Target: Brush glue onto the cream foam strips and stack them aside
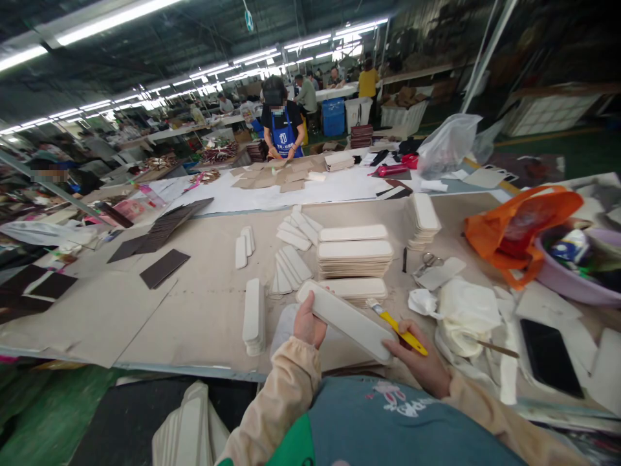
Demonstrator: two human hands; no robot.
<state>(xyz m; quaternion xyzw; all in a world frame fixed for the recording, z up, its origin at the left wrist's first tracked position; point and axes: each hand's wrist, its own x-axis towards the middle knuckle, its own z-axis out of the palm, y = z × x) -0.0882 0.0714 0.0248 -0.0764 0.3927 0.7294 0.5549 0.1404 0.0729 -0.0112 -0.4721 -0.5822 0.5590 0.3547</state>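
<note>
A long white panel with rounded ends [347,320] is held tilted above the table's near edge. My left hand [310,323] is closed on its upper left end, thumb on top. At its lower right end, the fingers of my right hand [421,359] touch the panel. That same hand also grips a brush with a yellow handle [395,323], its pale bristles pointing up and left. Just beyond the panel stand stacks of similar white panels [355,259]. Fanned white pieces [291,268] lie to their left, and an upright-looking pile [253,314] sits nearer me.
Scissors [431,261], a white plastic-wrapped container [468,310] and a black phone [550,356] lie at right. Beyond are an orange bag [521,226] and a purple basin [582,278]. Dark sheets [165,268] lie left. A co-worker [282,126] stands across the table.
</note>
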